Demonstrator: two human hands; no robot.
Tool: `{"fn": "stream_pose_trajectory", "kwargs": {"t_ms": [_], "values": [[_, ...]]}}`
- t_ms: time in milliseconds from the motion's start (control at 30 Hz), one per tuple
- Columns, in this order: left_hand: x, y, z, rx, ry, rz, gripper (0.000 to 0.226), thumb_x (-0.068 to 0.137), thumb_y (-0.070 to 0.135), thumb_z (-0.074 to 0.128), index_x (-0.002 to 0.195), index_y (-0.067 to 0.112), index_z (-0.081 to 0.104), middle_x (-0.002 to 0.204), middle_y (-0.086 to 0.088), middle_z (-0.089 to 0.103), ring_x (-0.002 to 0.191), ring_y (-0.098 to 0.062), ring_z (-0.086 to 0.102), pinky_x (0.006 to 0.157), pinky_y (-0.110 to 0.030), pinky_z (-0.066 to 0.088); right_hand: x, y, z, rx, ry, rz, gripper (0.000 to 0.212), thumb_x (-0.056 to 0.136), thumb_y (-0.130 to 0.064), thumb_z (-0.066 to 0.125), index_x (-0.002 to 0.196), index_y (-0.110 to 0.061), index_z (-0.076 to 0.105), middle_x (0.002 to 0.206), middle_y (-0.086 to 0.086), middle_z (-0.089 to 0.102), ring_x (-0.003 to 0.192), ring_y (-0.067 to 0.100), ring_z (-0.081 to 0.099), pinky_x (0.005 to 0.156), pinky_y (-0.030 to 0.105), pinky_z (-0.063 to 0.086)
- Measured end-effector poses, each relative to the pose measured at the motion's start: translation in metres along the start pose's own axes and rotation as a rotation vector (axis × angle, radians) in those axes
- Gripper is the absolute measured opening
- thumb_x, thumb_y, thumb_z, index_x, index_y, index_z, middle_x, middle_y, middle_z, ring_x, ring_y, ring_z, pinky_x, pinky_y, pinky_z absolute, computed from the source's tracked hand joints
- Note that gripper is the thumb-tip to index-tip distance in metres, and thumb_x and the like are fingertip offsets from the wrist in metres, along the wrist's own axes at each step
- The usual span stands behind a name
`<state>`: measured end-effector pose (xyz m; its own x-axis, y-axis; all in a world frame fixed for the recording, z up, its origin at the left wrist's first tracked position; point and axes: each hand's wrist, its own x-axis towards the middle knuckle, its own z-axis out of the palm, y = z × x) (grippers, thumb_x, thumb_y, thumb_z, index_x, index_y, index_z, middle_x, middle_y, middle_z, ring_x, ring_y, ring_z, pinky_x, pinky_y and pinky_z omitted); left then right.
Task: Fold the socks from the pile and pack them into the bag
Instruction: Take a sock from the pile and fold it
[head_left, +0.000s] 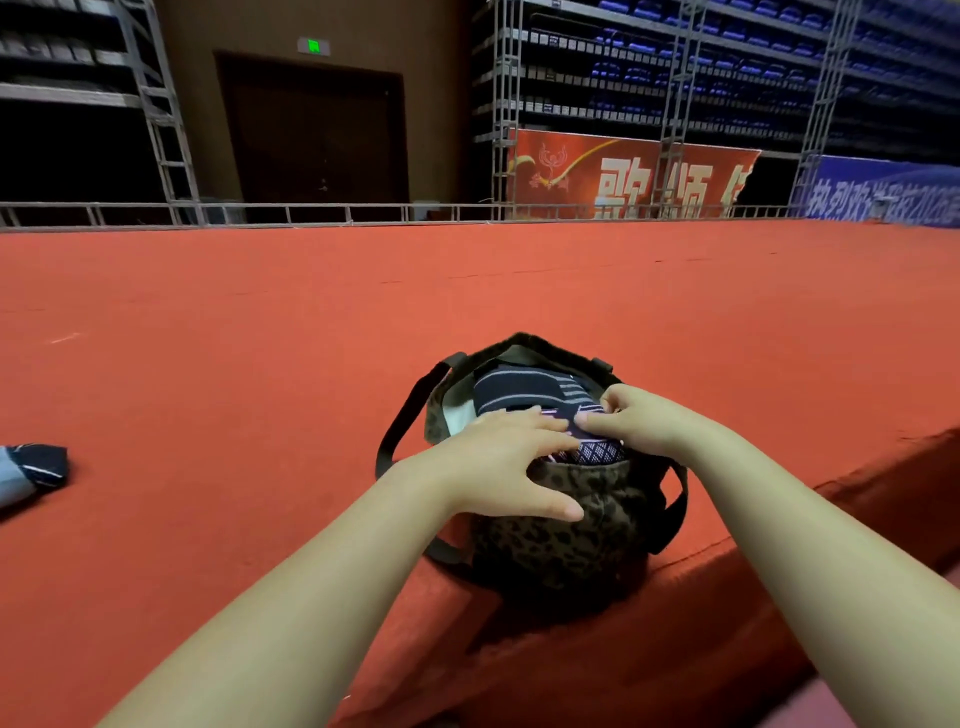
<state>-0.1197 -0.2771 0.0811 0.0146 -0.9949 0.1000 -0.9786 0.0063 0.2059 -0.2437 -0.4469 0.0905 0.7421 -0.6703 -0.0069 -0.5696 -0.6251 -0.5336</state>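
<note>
A leopard-print bag (566, 540) with dark straps stands on the red carpet at the stage's front edge. Its mouth is open and filled with dark striped folded socks (524, 387). A purple-patterned sock (597, 451) lies on top at the near rim. My left hand (498, 467) lies flat over the bag's mouth, fingers spread on the socks and thumb over the near rim. My right hand (634, 415) has its fingers curled onto the purple-patterned sock, pressing it into the bag. A few more socks (31, 470), dark and grey-blue, lie at the far left edge.
The red carpeted stage (467, 291) stretches ahead to a metal railing (311, 213). The stage edge drops off just right of the bag. Scaffolding, a red banner (623, 176) and blue seats stand beyond.
</note>
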Motion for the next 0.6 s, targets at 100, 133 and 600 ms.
{"fn": "stream_pose_trajectory", "kwargs": {"t_ms": [100, 133, 600], "values": [[0.012, -0.008, 0.006, 0.055, -0.072, -0.032, 0.078, 0.079, 0.065, 0.056, 0.145, 0.035, 0.028, 0.157, 0.010, 0.017, 0.145, -0.008, 0.000, 0.119, -0.040, 0.003, -0.017, 0.018, 0.007, 0.142, 0.143, -0.062, 0.049, 0.094, -0.056, 0.034, 0.085, -0.012, 0.053, 0.071, -0.002, 0.063, 0.067, 0.016, 0.052, 0.062, 0.033, 0.036], [0.015, -0.011, 0.006, 0.034, -0.067, -0.031, 0.077, 0.078, 0.065, 0.057, 0.145, 0.036, 0.029, 0.156, 0.011, 0.018, 0.145, -0.007, 0.000, 0.119, -0.040, 0.003, -0.023, 0.027, 0.012, 0.166, 0.213, -0.131, 0.052, 0.091, -0.058, 0.031, 0.078, -0.013, 0.053, 0.068, -0.003, 0.061, 0.067, 0.016, 0.052, 0.065, 0.034, 0.038], [0.015, -0.013, -0.028, -0.437, -0.124, -0.127, 0.020, 0.094, 0.045, 0.049, 0.092, 0.037, 0.066, 0.090, 0.033, 0.063, 0.101, 0.009, 0.056, 0.085, -0.020, 0.038, -0.016, 0.026, 0.016, 0.079, 0.673, -0.381, 0.051, 0.082, -0.062, 0.028, 0.049, -0.023, 0.020, 0.045, -0.006, 0.020, 0.043, 0.012, 0.026, 0.049, 0.031, 0.020]]}}
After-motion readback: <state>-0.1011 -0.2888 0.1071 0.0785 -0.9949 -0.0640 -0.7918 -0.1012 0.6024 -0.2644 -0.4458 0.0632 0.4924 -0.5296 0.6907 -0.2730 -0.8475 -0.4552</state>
